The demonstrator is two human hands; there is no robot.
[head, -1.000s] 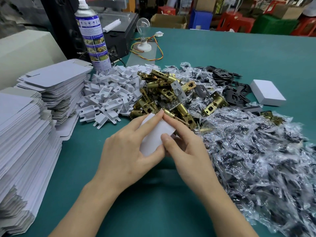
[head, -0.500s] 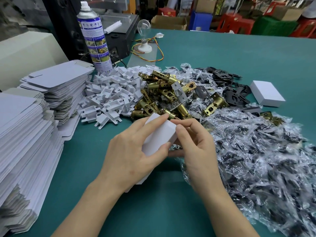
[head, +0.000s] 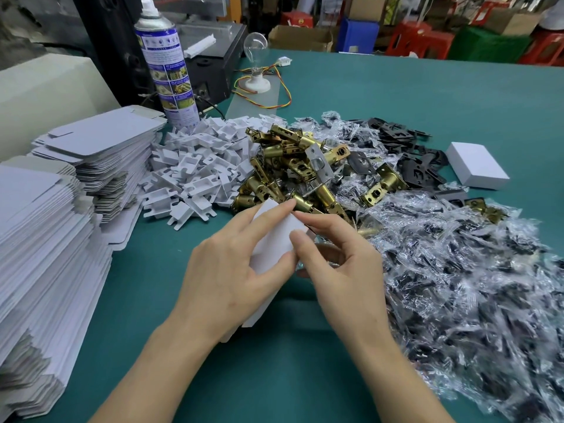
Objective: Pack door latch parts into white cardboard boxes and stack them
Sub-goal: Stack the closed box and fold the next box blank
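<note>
At far left we see two stacks of flat box blanks [head: 45, 239]. One spray can [head: 166, 62] stands beyond them; its label carries print too small to read. Next lie a heap of white plastic inserts [head: 195, 172] and a heap of brass latches [head: 290, 166], too many to count. Near centre, the left hand [head: 225, 279] grips one white box [head: 274, 236], just near of the latches. Its long axis runs from near left to far right. The right hand [head: 345, 270] pinches its far-right end. Further right on the green table [head: 427, 96] lie clear bags of dark parts [head: 457, 285] and one closed box [head: 476, 169].
</note>
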